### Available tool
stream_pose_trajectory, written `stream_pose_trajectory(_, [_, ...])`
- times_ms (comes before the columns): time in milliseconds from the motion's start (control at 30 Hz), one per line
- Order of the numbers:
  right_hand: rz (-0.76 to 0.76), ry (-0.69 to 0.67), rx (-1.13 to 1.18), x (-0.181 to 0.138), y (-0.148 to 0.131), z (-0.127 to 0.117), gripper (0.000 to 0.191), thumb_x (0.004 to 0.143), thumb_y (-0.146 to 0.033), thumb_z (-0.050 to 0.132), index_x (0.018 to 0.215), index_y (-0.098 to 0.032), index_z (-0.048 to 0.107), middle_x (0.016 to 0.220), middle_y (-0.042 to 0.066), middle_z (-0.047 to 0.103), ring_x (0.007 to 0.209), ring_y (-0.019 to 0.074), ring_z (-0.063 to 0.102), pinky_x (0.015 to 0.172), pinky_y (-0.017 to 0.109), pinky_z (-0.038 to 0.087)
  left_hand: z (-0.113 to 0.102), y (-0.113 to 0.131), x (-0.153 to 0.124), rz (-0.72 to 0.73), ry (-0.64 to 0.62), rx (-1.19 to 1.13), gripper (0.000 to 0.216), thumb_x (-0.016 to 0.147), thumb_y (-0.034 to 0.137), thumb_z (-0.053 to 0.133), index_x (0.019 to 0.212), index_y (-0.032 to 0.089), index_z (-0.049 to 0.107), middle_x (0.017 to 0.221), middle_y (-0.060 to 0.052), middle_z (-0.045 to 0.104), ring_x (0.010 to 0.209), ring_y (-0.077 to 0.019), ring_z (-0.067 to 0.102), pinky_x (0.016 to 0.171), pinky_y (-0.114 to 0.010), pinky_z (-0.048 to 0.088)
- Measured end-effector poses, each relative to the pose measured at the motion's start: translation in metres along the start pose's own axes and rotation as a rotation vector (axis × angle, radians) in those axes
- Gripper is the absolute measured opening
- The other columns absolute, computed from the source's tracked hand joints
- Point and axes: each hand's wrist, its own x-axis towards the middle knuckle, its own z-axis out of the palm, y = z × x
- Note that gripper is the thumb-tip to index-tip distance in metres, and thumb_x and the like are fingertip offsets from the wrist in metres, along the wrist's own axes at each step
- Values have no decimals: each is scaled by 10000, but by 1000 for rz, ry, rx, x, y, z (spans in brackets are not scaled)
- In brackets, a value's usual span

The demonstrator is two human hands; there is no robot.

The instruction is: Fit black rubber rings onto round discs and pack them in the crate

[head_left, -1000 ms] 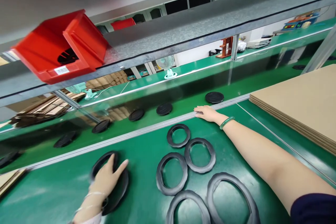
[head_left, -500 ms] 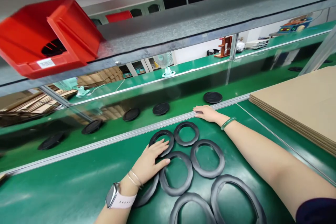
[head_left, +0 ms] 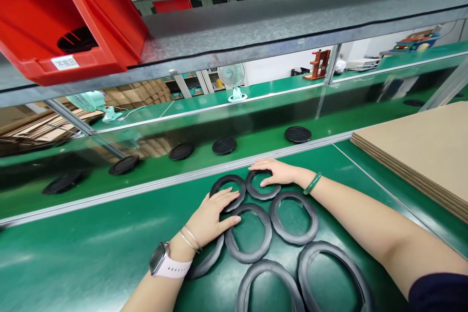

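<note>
Several black rubber rings lie on the green bench top [head_left: 91,248]. My left hand [head_left: 214,214] lies flat, fingers spread, on one small ring [head_left: 228,186] and over a larger ring [head_left: 208,261] under the wrist. My right hand [head_left: 276,173] rests with fingers out on the far small ring [head_left: 261,190]. Between and below the hands lie a middle ring [head_left: 249,239], another ring [head_left: 294,217] to its right, and two big rings [head_left: 334,268] at the near edge. Neither hand grips anything.
A conveyor belt [head_left: 256,144] beyond a metal rail carries several black round discs [head_left: 224,145]. A stack of cardboard sheets [head_left: 420,151] lies at the right. A red bin [head_left: 69,24] sits on the overhead shelf. Small fans [head_left: 232,80] stand on the far bench.
My left hand slid a ring from the left over to the group of rings. My right hand came back from the metal rail onto the far small ring.
</note>
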Motion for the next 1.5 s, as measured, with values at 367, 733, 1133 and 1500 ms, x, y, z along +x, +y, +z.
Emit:
stream_pose_trajectory(367, [18,-5,187,2,12,-4,500,832,-564,701,1249,-288,675,1354,34,583,1361,273,420,1158,401,306,0,-4,2,41,-4,-2,603,875,592,552,1411,326,476,1503,-77,484,1426,-312,373,1175,-664,90])
stream_pose_trajectory(733, [18,60,224,6,15,5,471,819,-650,662,1019,-237,764,1213,67,670,1303,278,489,1110,419,372,0,-8,3,76,3,-6,599,865,601,565,1391,322,500,1484,-69,509,1423,-311,379,1178,-674,29])
stream_pose_trajectory(1133, [-12,70,127,9,14,12,439,851,-612,653,1056,-238,756,1246,74,651,1301,275,486,1131,425,344,-1,-6,4,61,-2,1,612,863,611,558,1396,316,495,1495,-72,494,1421,-316,382,1178,-670,85])
stream_pose_trajectory(1500, [1,52,134,8,13,9,446,855,-614,644,1074,-241,752,1264,68,643,1313,272,473,1133,422,340,-1,-5,3,21,-31,9,614,860,621,552,1398,333,488,1512,-53,473,1437,-312,353,1172,-671,107])
